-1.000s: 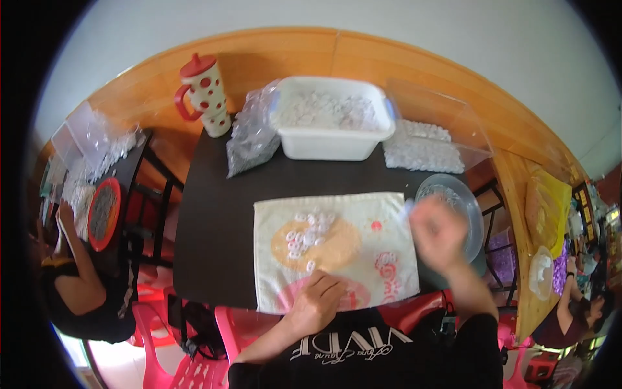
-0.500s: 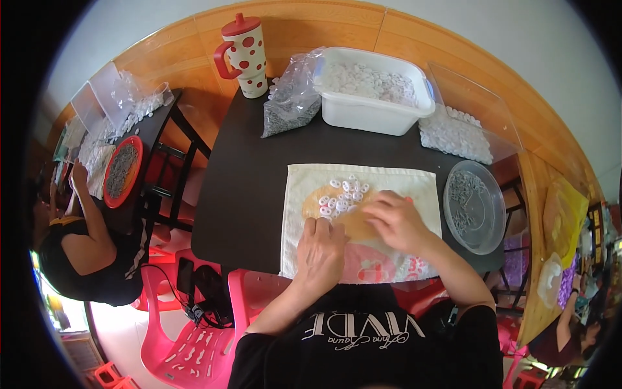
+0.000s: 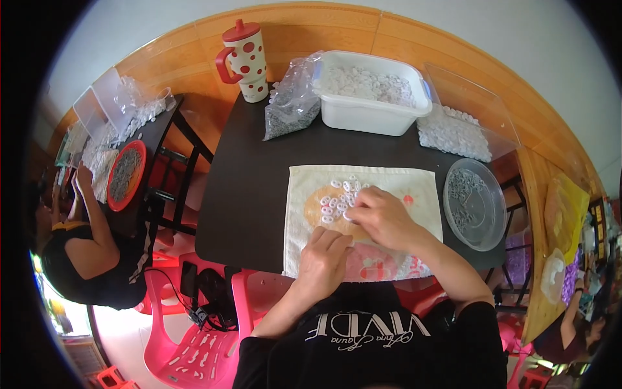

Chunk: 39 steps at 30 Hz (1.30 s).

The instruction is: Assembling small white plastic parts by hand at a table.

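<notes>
Cloth point(image 3: 418, 185) beneath, curled right grip point(image 3: 387, 218) touches white pieces point(image 3: 333, 202).

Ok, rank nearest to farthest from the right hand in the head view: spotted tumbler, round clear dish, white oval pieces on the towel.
1. White oval pieces: just left of the right hand.
2. Round clear dish: on its right.
3. Spotted tumbler: table's back left.

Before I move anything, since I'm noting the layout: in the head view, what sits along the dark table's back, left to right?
Cream tumbler with red dots and red lid, clear plastic bag of grey pieces, white rectangular plastic tub, heap of small white pieces.
</notes>
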Tool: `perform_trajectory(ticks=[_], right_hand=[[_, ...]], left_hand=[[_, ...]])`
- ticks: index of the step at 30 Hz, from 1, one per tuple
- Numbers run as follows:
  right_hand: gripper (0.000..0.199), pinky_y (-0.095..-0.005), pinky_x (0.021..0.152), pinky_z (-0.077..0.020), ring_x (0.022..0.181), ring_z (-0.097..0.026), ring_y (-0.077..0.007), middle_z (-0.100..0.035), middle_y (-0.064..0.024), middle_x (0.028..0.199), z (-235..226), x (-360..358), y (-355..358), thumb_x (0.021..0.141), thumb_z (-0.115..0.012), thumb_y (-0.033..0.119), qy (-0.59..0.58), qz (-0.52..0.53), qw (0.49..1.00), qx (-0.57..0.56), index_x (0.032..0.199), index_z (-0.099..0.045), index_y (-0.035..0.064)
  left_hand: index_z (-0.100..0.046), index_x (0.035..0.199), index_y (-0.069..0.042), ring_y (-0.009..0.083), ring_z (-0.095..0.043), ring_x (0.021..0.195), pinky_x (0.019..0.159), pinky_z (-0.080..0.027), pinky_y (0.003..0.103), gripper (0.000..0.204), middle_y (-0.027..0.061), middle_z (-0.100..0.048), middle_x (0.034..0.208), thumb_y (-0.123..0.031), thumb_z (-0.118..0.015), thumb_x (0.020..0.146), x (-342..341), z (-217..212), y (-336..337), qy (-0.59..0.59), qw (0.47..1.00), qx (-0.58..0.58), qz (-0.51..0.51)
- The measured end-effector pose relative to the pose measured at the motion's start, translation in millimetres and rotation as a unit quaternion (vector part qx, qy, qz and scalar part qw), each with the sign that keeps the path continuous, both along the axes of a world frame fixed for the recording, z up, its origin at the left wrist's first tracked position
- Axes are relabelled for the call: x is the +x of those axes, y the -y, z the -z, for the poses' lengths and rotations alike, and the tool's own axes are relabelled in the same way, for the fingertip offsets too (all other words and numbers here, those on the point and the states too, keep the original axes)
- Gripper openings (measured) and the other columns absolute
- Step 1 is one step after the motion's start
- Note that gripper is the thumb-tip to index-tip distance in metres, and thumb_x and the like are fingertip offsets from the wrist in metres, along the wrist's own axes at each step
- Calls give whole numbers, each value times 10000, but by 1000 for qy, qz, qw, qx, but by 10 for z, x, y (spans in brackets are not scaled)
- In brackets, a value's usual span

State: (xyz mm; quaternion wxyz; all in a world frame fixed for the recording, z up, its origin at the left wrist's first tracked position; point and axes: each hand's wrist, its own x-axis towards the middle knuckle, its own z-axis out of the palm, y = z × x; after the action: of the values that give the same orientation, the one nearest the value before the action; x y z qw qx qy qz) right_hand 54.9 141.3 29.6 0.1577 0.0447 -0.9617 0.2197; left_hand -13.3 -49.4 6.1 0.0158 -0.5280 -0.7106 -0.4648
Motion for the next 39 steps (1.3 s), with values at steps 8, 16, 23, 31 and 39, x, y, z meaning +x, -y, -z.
perform_trajectory(ticks=[8,16,23,31,39], right_hand=[[198,-437,853,-460,1035,-558,-336,-583,-150,1126,154,-184,38,716,-679,-10,-29,-9,999,27,897,-709,64],[136,-434,734,-493,898,-604,-330,-608,-110,948,-56,567,3,725,-661,12,25,19,999,-10,851,-621,42],[137,-434,655,-483,796,-616,-322,-590,-119,856,189,870,69,724,-639,-6,-6,89,995,-43,855,-606,16],[145,-359,657,-470,715,-605,-273,-608,-119,810,198,960,69,797,-594,-98,-92,93,947,-294,903,-637,-10],[188,-350,711,-471,832,-607,-294,-587,-105,870,272,1100,112,801,-607,-93,-91,85,941,-314,955,-644,10]], left_hand=[[-706,918,11,294,-635,796,662,-523,366,230,128,-690,856,32,-785,703,-8,-63,87,62,997,26,-30],[-700,910,-8,290,-622,791,673,-519,358,218,112,-685,901,50,-764,710,49,-118,-53,49,997,64,22],[-694,915,-21,329,-580,877,732,-505,390,204,140,-643,956,8,-741,719,198,40,-270,-105,991,-72,51],[-713,910,-11,349,-579,906,773,-495,418,214,157,-640,976,35,-719,700,187,-118,-307,-63,994,-66,64],[-721,969,-37,345,-588,951,802,-507,419,354,157,-655,1009,103,-610,663,185,-221,-417,-117,974,-124,146]])
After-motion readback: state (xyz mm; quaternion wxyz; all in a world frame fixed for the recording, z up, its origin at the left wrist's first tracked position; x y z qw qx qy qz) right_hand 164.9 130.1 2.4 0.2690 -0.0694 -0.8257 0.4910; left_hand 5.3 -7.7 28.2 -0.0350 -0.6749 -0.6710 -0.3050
